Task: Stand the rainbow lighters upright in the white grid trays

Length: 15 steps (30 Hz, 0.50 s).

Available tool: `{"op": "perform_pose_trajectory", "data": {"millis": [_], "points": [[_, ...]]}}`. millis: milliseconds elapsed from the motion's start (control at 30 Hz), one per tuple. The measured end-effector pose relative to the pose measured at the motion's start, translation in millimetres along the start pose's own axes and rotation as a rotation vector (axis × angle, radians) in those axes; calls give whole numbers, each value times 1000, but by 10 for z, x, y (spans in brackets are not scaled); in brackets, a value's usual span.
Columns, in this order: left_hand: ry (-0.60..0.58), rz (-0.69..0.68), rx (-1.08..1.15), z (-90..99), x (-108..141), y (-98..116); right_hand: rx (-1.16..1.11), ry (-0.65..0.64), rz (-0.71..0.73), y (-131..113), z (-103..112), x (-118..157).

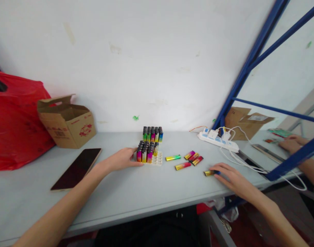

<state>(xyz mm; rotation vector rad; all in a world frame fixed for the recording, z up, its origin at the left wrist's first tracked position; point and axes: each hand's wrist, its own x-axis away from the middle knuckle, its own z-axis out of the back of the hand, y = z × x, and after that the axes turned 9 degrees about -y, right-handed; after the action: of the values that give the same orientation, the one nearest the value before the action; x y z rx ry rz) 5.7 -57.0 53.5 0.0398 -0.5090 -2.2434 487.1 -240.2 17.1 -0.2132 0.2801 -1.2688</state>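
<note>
My left hand (124, 159) grips the left side of a white tray (158, 159), its thumb at the front corner and its fingers partly hidden behind upright lighters. Several colourful lighters (144, 155) with black tops stand in the tray's holes, while holes at its right front hold none. On the right, my right hand (225, 173) pinches a gold lighter (208, 173) at its dark end, low over the table. Between the hands lie several loose lighters (183, 166) on their sides. Behind the tray stands another upright block of lighters (153, 134).
A dark tablet (77, 169), an open cardboard box (67, 125) and a red plastic bag (18, 120) are on the left. A white power strip (218, 141) with trailing cables lies by the blue metal frame (239, 82). Beyond it show another person's hands (292, 142).
</note>
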Motion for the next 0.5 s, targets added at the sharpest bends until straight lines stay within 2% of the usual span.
{"op": "perform_pose_trajectory", "data": {"millis": [100, 167, 267, 333, 400, 500], "points": [[-2, 7, 9, 12, 4, 15, -69, 59, -23, -49, 27, -104], [-6, 10, 6, 14, 2, 15, -184, 165, -26, -85, 56, -275], [-5, 3, 6, 6, -3, -2, -451, 356, -67, -155, 73, -618], [0, -11, 7, 0, -2, -12, -672, 418, -96, -232, 80, -873], [6, -9, 5, -1, 4, -12, -921, 459, -82, -341, 101, -1133], [8, -8, 7, 5, 16, 4, -1194, 428, -40, -550, 155, -1521]]}}
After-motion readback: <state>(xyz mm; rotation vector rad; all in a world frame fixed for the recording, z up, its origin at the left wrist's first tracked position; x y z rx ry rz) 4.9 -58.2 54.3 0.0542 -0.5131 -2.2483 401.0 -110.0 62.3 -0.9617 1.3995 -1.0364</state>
